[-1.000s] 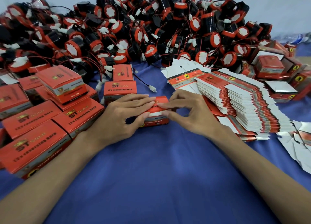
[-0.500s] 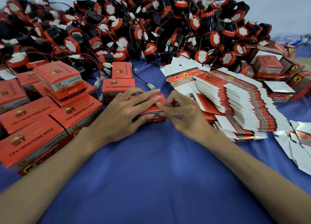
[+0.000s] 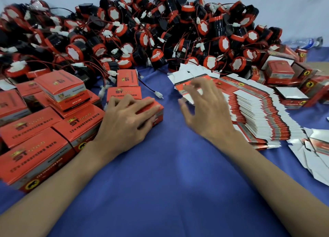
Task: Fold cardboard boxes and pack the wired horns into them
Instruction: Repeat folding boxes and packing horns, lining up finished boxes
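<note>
Head view, read from the near edge outward.

**Student:** What occupies the near part of the table (image 3: 169, 192)?

**Instructor:** Two bare forearms cross its blue cloth from the near edge, converging towards the middle.

**Student:** And the left hand (image 3: 124, 124)?

**Instructor:** It lies palm-down on a closed orange box (image 3: 157, 110), just left of the table's centre. The fingers are spread and nearly straight across the lid, pressing rather than clasping. The box stands on the cloth, just beside the packed boxes (image 3: 35, 130) stacked along the left edge.

**Student:** The right hand (image 3: 206, 112)?

**Instructor:** It is held above the cloth, apart from the box. The fingers are splayed and loosely bent, with nothing in them. The hand is blurred. Its fingertips overlap the near end of the fanned flat blanks (image 3: 258, 115), and contact cannot be judged.

**Student:** What lies beyond?

**Instructor:** A loose white connector (image 3: 158, 95) on a black-and-red lead lies between the hands, a little farther off. More blanks (image 3: 318, 153) are scattered at the right edge. Folded boxes (image 3: 279, 71), some open, sit towards the far right corner. Along the whole far edge runs the heap of wired horns (image 3: 142, 34), with black bodies, red rims, white faces and tangled leads.
</note>
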`<move>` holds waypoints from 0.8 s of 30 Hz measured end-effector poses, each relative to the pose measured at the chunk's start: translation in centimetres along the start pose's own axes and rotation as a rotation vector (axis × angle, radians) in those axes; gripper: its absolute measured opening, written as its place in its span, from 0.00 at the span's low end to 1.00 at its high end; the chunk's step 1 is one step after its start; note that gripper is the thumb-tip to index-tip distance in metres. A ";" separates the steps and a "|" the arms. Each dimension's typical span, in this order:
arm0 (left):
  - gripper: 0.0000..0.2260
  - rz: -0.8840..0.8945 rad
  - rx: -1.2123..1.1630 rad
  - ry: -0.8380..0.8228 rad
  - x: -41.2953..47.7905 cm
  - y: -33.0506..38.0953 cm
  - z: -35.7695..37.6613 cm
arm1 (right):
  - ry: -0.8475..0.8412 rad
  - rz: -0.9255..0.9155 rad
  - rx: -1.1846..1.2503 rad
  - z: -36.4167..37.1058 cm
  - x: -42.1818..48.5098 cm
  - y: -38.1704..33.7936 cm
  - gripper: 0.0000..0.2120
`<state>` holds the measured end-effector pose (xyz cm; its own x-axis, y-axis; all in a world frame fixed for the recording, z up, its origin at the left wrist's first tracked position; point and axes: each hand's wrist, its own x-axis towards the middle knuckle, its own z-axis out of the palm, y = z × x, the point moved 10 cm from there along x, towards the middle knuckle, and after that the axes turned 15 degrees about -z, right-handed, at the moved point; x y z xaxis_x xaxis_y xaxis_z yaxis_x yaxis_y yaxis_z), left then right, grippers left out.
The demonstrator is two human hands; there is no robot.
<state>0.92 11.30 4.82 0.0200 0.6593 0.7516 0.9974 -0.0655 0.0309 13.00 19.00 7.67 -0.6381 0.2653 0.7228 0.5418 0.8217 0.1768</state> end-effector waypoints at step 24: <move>0.07 0.039 -0.240 0.192 -0.4 1.9 -3.6 | 0.419 -0.373 -0.035 -4.9 -0.9 -3.1 0.10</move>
<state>2.55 8.23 6.92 0.0216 0.5003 0.8656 0.9508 -0.2780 0.1369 14.65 13.75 9.75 -0.5222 -0.2690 0.8093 0.3437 0.8021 0.4884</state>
